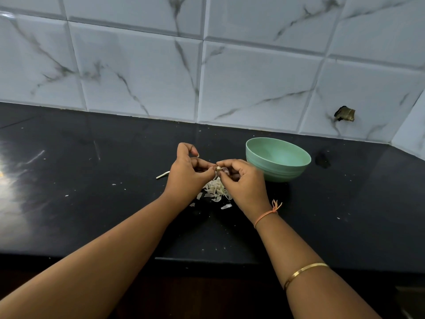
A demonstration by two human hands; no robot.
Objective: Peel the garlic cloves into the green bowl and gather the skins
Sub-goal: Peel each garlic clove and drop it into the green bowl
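Reaches forward with both bare forearms, angled inward toward each other. Holds left hand (186, 174) and right hand (245, 184) together, fingertip to fingertip. Pinches garlic clove (220, 169) between thumbs and curled fingers of both hands. Arches one left finger up above the pinch. Turns backs of both hands upward, right wrist slightly bent.

One left hand (186, 173) and one right hand (243, 180) pinch a single garlic clove (220, 170) between their fingers. One green bowl (276, 174) stands just right of the fingers, one heap of skins (215, 191) lies beneath them, and one pale stalk (162, 174) lies to their left.
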